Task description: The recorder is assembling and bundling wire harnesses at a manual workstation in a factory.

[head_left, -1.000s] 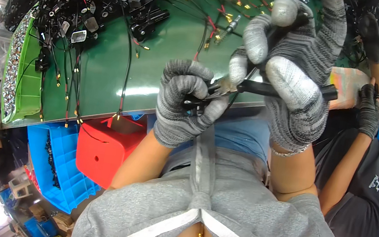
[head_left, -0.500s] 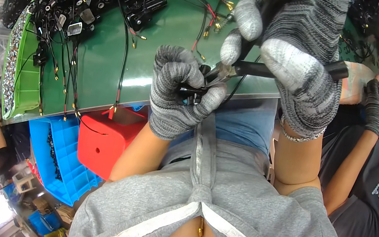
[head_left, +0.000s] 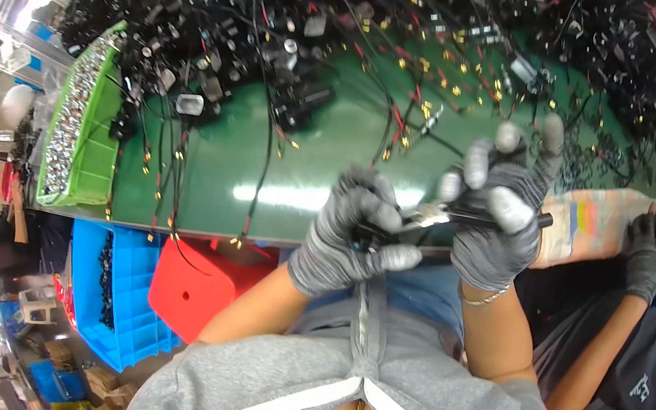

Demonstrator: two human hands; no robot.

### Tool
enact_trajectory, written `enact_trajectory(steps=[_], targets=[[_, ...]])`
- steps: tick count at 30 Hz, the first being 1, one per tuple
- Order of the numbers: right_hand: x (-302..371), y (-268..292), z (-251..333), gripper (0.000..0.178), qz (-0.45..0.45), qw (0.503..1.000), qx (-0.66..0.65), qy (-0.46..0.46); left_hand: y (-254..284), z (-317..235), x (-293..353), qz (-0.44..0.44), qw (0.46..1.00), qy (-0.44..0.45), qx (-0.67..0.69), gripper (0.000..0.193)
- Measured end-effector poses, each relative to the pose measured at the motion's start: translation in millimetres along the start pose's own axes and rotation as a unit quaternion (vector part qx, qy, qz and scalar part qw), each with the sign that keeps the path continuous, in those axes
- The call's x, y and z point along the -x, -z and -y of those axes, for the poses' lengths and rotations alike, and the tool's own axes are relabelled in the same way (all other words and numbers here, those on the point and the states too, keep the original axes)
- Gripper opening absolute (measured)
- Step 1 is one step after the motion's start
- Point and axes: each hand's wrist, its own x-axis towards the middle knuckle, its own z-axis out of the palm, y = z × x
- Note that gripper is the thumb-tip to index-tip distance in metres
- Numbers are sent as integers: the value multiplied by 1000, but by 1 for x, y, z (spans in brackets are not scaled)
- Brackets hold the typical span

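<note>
My left hand (head_left: 350, 230), in a grey striped glove, is closed round a small black part (head_left: 372, 238), mostly hidden by the fingers. Black-handled pliers (head_left: 433, 216) with bright metal jaws are held in my right hand (head_left: 499, 232), gloved likewise. Their jaws point left, close against the black part; whether they grip it I cannot tell. Both hands are above the near edge of the green table (head_left: 212, 148). Beyond them lie black cables (head_left: 404, 118) with red sections and gold-coloured ends.
Black parts (head_left: 281, 69) are heaped along the table's far side. A green tray (head_left: 97, 160) of small metal pieces stands at the left. Below the edge are a blue crate (head_left: 131, 285) and a red stool (head_left: 199, 288). At the right a co-worker's gloved hand (head_left: 643, 259) is by a patterned cloth (head_left: 591, 225).
The view has shifted, showing more of the table's far side. My hands appear smaller and lower, the right one well down from the top. The pliers stay in my right hand, the part in my left.
</note>
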Motion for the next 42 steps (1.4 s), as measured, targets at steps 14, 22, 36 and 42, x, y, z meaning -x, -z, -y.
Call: enact_trajectory(steps=[14,22,36,42], targets=[[1,18,69,67,-88,971,220,-28,198,-87,-253,-232,875,-163,-392,58],[-97,55,102,49,-78,605,779,-142,88,-43,-95,-80,894,-60,-437,35],[-179,140,63,31,-69,589,799,-102,61,-49,18,-126,991,37,-40,25],[-115,-19,60,24,177,826,535,16,38,-34,-9,111,809,241,525,67]])
